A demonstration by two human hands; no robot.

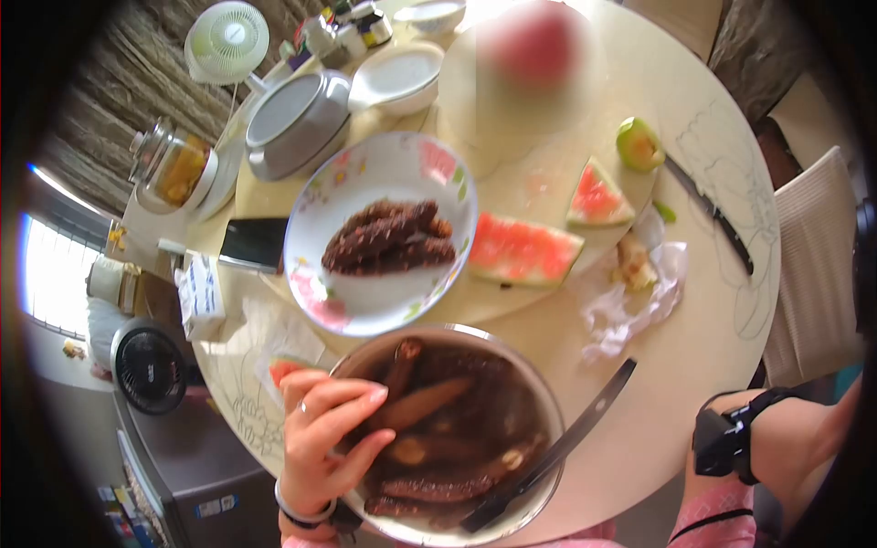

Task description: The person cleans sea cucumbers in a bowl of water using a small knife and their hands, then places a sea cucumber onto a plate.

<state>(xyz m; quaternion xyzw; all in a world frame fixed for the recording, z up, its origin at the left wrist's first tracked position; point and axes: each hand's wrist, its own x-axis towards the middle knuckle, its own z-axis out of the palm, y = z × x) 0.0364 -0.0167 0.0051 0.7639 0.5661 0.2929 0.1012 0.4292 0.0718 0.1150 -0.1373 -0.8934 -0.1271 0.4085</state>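
My left hand (329,438), with a ring and a wristband, is over the left side of a round pot (551,411). Its thumb and fingers are apart, with nothing visible between them. Dark broth fills the pot around long brown pieces of meat (438,489) that look like braised duck necks. A black-handled utensil (571,434) leans on the pot's right rim, its lower end in the broth. Behind the pot, a floral plate (315,196) bears several similar dark pieces (393,239). My right forearm (808,438) shows at the right, a black device strapped to it; the hand itself is hidden.
Watermelon slices (525,249), a bitten green fruit (639,144), a black-handled knife (713,215) and crumpled plastic (653,292) lie right of the plate. Leftward are a phone (251,244), a tissue pack (199,297) and a grey lidded dish (297,119). A chair (808,265) stands right.
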